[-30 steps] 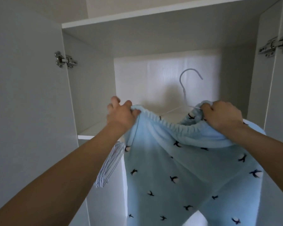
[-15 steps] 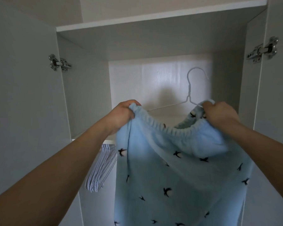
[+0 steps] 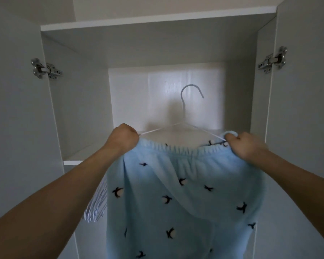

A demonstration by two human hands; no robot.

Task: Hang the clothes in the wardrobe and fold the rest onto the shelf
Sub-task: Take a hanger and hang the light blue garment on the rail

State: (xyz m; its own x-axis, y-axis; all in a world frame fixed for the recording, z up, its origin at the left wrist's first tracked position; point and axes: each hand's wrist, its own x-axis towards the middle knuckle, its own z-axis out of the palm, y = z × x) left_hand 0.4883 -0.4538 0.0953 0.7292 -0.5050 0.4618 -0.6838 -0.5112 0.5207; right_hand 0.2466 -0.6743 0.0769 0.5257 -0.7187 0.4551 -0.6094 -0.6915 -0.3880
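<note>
Two hands are raised in front of the open wardrobe, and between them a pair of light blue pyjama trousers (image 3: pixel 185 199) is held up by its elastic waistband. The left hand (image 3: pixel 123 137) is curled tightly round the left corner of the waistband, where the left arm of a thin white wire hanger (image 3: pixel 183 116) meets the cloth; whether the wire itself is caught in that fist cannot be told. The right hand (image 3: pixel 245 146) is likewise closed, its fingers pinching the bunched right corner of the waistband against the right arm of the hanger. The waistband is apparently being stretched wide so that it stays taut across the hanger's shoulders and the trousers hang straight below, with the patterned legs falling towards the bottom of the view.

Above the trousers the hanger's hook stands free in the air, not yet caught on anything; no rail is visible. Behind the trousers lies the wardrobe's upper compartment, with a white shelf (image 3: pixel 73 162) to their left. Below that shelf, just left of the trousers, a bunch of spare white hangers (image 3: pixel 97 206) is seen hanging. A metal hinge (image 3: pixel 45 69) sits on the door to the upper left of the trousers, and another (image 3: pixel 273 59) to the upper right.
</note>
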